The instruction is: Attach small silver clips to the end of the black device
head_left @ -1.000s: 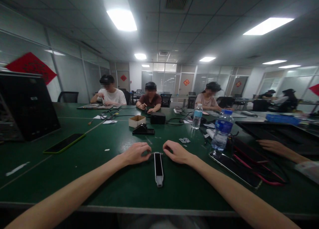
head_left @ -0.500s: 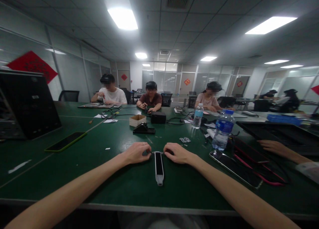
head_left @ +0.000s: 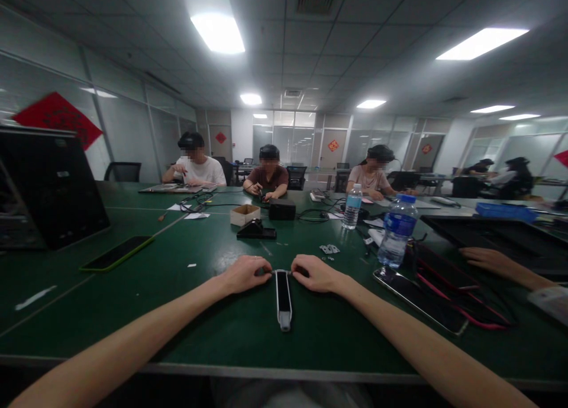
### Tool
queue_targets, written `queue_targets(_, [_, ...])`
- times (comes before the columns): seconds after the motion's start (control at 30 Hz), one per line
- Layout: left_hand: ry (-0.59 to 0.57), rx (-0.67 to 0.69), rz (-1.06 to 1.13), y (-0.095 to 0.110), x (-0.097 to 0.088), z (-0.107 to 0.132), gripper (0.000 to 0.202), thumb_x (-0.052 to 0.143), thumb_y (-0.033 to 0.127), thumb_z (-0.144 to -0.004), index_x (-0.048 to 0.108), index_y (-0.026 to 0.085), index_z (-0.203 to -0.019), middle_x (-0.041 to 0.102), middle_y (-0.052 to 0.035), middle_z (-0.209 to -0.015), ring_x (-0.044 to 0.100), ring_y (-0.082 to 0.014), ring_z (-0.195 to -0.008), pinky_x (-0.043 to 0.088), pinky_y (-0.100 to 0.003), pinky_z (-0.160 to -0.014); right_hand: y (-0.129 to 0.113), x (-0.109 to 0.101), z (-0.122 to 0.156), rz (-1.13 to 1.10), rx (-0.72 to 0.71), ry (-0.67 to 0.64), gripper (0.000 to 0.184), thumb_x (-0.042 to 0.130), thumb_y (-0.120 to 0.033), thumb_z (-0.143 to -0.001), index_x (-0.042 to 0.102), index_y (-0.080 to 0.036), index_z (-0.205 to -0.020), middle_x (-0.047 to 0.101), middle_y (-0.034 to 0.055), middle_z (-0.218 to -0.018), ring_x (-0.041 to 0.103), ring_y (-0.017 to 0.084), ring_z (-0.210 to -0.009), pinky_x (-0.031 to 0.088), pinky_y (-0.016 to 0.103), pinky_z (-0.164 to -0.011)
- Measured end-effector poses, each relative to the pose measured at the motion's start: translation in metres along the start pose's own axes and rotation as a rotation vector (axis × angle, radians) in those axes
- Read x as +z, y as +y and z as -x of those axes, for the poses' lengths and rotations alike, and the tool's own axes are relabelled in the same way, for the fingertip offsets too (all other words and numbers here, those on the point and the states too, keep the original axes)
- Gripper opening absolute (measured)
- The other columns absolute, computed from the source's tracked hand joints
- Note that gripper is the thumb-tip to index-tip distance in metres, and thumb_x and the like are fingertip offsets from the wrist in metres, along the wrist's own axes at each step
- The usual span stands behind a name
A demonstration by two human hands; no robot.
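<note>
A slim black and silver stick-shaped device (head_left: 282, 298) lies lengthwise on the green table (head_left: 186, 313) in front of me. My left hand (head_left: 245, 274) rests with curled fingers at the left of its far end, fingertips pinched on a thin part that juts from that end. On the other side my right hand (head_left: 313, 272) is curled the same way, its fingertips pressed to the far end. What exactly the fingers grip is too small to make out.
A water bottle (head_left: 396, 232) and a phone (head_left: 417, 301) with red cables lie at my right, beside another person's hand (head_left: 481, 258). A green-cased phone (head_left: 116, 253) lies left, a black monitor (head_left: 48, 186) behind it. Small metal parts (head_left: 329, 249), a cardboard box (head_left: 244, 214) and three seated people are farther off.
Both hands have closed in slightly on the device's far end. The device has stayed in place.
</note>
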State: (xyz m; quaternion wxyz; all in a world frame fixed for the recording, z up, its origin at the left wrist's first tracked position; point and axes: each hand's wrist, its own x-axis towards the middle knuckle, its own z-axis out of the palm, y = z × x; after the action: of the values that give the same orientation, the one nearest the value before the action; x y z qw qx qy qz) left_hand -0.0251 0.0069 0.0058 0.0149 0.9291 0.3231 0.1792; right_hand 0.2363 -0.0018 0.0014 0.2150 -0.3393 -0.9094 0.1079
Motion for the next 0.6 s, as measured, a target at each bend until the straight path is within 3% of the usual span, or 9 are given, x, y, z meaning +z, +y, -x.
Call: queue_targets(0.6, [0.046, -0.128, 0.345, 0.0016, 0.0028, -0.0002, 0.014, 0.063, 0.029, -0.086, 0.067, 0.017, -0.093, 0.070, -0.0014, -0.087, 0.063, -0.0143, -0.073, 0.049, -0.024, -0.068, 0.0004, 0.0027, -0.0011, 0.039, 0.009, -0.001, 0.007, 0.056, -0.020, -0.087, 0.062, -0.017, -0.086, 0.060, 0.0042, -0.086, 0.055, 0.016, -0.075, 0.045, 0.031, -0.071])
